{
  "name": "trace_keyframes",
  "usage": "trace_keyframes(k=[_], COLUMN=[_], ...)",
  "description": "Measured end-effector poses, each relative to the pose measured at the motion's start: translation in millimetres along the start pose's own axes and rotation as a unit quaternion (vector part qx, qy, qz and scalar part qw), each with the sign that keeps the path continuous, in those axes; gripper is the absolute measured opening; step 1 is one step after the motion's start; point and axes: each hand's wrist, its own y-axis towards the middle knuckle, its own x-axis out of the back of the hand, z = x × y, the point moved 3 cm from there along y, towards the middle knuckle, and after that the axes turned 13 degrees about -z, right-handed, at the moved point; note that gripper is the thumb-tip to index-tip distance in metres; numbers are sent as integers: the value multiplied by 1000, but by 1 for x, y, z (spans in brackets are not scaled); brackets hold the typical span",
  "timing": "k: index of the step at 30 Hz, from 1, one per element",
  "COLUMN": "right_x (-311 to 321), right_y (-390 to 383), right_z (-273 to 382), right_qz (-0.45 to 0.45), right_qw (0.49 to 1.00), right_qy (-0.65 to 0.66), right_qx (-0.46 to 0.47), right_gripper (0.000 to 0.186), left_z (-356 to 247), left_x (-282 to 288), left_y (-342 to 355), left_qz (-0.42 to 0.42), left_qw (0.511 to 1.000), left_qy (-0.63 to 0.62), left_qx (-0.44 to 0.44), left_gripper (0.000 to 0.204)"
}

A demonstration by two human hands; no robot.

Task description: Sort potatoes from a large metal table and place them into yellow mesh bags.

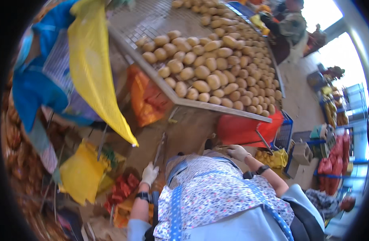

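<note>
My left hand [150, 174], in a white glove, is low at my left side with its fingers loosely apart. Just beyond its fingertips stands a thin metal bar [162, 145]; contact is unclear. My right hand [237, 152], also gloved, is at my right side, fingers loosely stretched toward the left, beneath the table's near edge. No object shows in either hand. Ahead, many potatoes [213, 82] lie heaped on a metal-rimmed sorting table [220, 111]. Below its rim hang a red sheet or sack [244, 130] and an orange bag [146, 98].
Left of me a yellow mesh bag [90, 60] hangs beside blue cloth [39, 92]. Yellow sacks [82, 172] and red netting [123, 188] lie lower down. A blue crate [282, 130] and a bag of potatoes [272, 158] stand at right. Other people [293, 26] are farther off.
</note>
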Motion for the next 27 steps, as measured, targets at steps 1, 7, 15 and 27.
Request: trace_keyframes(k=[1, 7, 15, 27], right_x=[-1, 3, 65, 158], right_y=[7, 32, 67, 183], right_z=[14, 69, 142, 178], right_qz=[-3, -24, -120, -170], right_qw=[998, 992, 958, 867], right_qy=[-26, 2, 82, -72], right_qx=[58, 125, 246, 463], right_gripper=[28, 28, 20, 22], left_z=[2, 27, -5, -243], left_x=[-3, -16, 4, -32], left_y=[2, 12, -9, 4], left_qz=[-1, -61, -82, -454], left_qw=[999, 996, 996, 885], left_qy=[-25, -54, 8, 8], left_qx=[23, -25, 38, -105], left_gripper=[42, 49, 47, 50])
